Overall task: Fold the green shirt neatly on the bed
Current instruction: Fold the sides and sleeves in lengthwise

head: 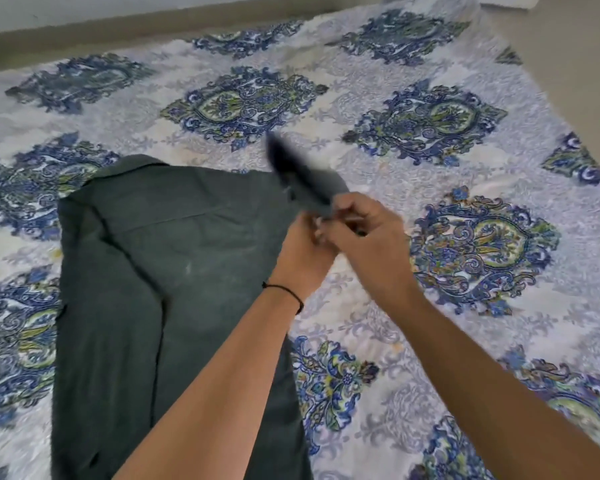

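Note:
The dark green shirt (174, 271) lies spread on the bed (430, 64), back side up, its left part folded over the body along a vertical crease. Its right sleeve is lifted off the sheet and blurred with motion. My left hand (303, 252), with a thin black band at the wrist, pinches the shirt at the right shoulder edge. My right hand (368, 233) sits right beside it, fingers closed on the base of the raised sleeve. Both hands touch each other over the shirt's upper right corner.
A white bedsheet (378, 323) with blue and green paisley medallions covers the bed. Bare floor (575, 57) shows past the bed's right edge, and a wall base (84, 26) runs along the far side.

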